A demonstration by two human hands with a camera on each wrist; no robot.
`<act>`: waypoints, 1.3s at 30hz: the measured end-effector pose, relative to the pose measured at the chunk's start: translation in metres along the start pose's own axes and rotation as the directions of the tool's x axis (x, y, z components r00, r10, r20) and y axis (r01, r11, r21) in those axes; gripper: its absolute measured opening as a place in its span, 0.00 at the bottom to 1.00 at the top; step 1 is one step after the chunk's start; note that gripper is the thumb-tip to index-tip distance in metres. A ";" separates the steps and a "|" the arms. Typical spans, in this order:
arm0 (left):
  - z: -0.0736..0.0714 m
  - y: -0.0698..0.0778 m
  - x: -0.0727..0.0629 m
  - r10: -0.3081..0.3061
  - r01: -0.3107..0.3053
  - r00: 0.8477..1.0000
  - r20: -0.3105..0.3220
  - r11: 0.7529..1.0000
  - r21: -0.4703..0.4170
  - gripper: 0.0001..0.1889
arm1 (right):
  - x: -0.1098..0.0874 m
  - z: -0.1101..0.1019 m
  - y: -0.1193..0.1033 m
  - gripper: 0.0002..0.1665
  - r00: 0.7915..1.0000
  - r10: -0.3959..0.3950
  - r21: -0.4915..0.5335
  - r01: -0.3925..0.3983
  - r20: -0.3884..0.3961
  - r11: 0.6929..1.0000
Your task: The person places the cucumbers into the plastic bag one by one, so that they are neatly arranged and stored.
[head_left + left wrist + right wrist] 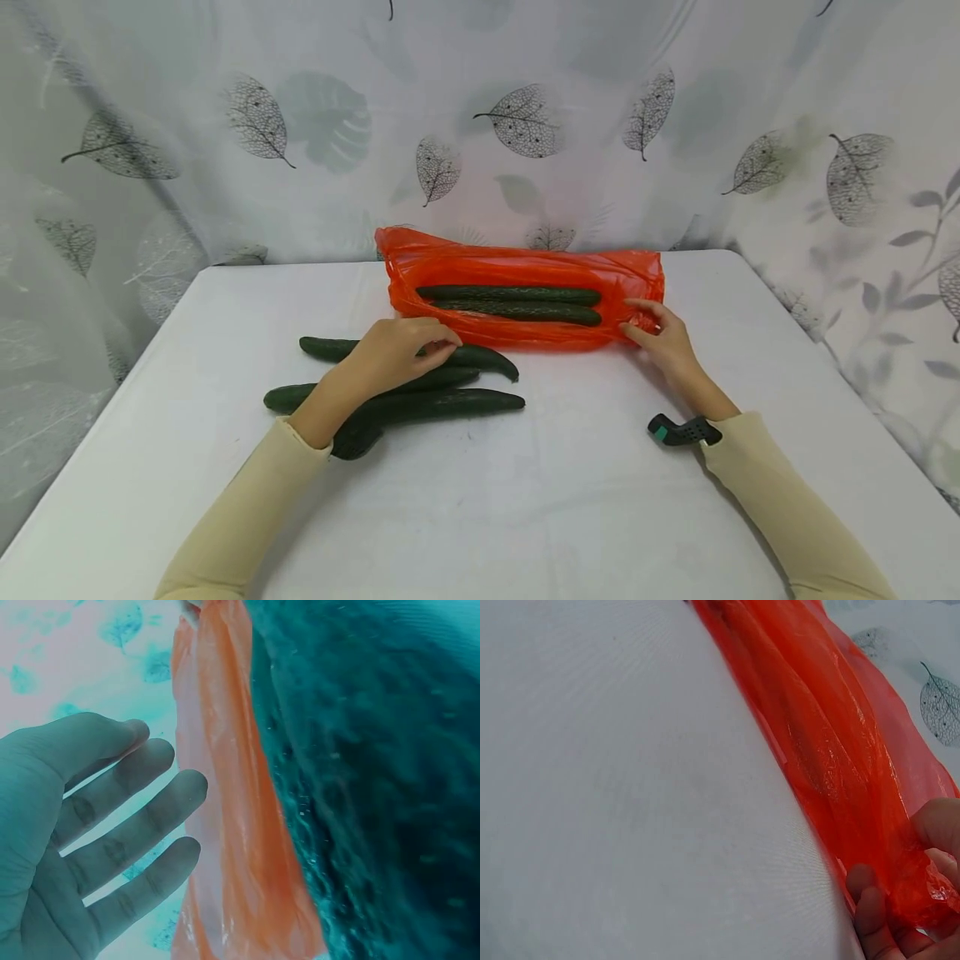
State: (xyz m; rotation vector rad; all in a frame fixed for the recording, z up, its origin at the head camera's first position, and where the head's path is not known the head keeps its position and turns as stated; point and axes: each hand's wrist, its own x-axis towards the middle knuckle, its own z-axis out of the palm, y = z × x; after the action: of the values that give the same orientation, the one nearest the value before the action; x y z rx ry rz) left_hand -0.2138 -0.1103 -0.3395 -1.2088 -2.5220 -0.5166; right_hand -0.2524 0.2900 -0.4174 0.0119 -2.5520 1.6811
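A red plastic bag [517, 337] lies open at the back of the table, two cucumbers [517, 312] side by side inside it. At the bag's right end my right hand [670, 346] pinches the gathered plastic [922, 889] between thumb and fingers. My left hand [397, 354] hovers over several loose cucumbers [457, 403] left of the bag, holding nothing. In the left wrist view its fingers [142, 829] are spread and loosely bent, beside the bag [232, 825] and a large, close cucumber [375, 765]. The left forearm hides part of the loose cucumbers.
A white cloth covers the table [487, 517]. Behind and to the sides hangs a leaf-patterned curtain [480, 125]. A black band [682, 431] with a green patch sits at my right wrist.
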 end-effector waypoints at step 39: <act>0.022 0.018 -0.067 -0.103 0.068 0.970 0.220 0.984 0.163 0.26 | -0.002 -0.002 -0.004 0.30 1.000 -0.010 0.031 0.010 -0.003 0.999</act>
State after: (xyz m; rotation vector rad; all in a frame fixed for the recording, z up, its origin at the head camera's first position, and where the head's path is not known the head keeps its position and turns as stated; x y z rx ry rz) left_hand -0.1617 -0.1365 -0.3836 -1.1637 -2.7568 -0.2059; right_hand -0.2496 0.2899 -0.4130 0.0245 -2.5189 1.7160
